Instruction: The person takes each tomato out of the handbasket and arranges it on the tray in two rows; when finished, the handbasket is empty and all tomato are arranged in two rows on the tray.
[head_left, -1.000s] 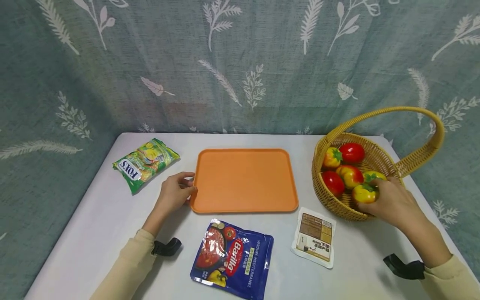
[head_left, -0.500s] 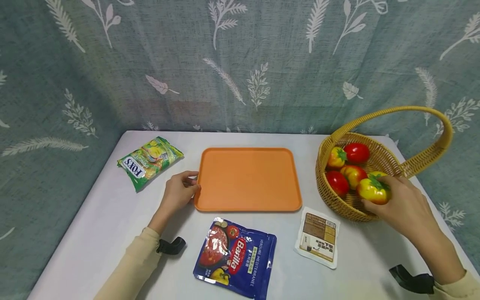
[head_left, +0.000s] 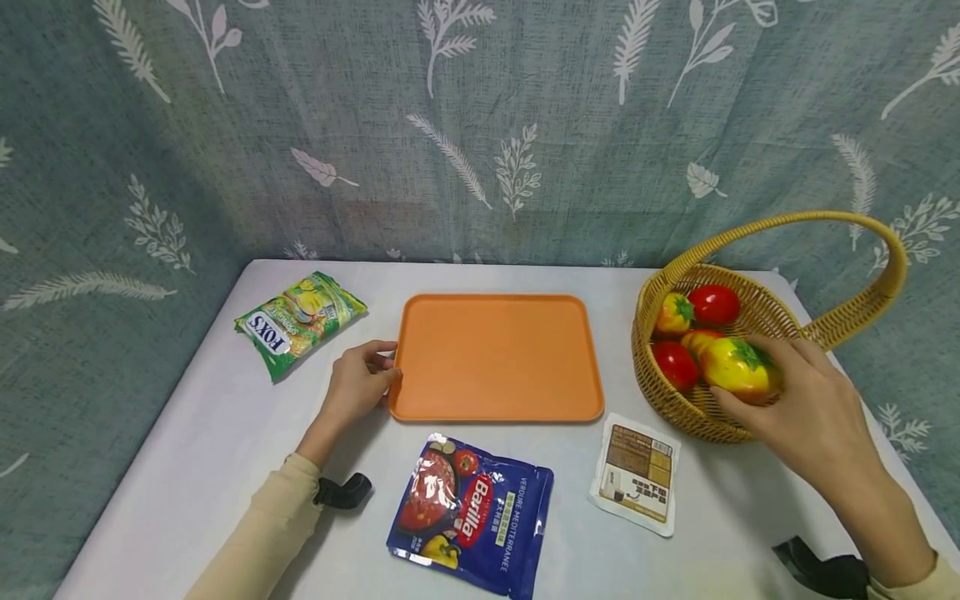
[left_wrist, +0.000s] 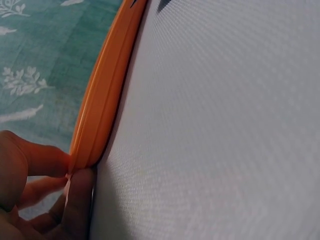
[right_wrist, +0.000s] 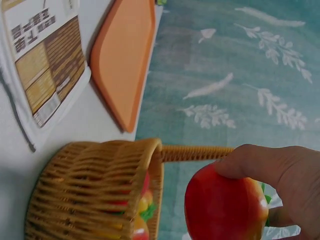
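Currently, right hand (head_left: 813,408) grips 1 yellow-red pepper (head_left: 735,368) over basket (head_left: 651,390); left hand (head_left: 354,382) pinches orange tray (head_left: 498,358) at edge.

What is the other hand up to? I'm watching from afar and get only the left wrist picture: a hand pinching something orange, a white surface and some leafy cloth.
Observer: The right hand holds a yellow-and-red pepper over a wicker basket.
Visitor: Oh, nice! And what is that orange strip I'm looking at? I can't make out the whole thing.
Observer: The head view shows it all: it is the left edge of a rectangular orange tray.
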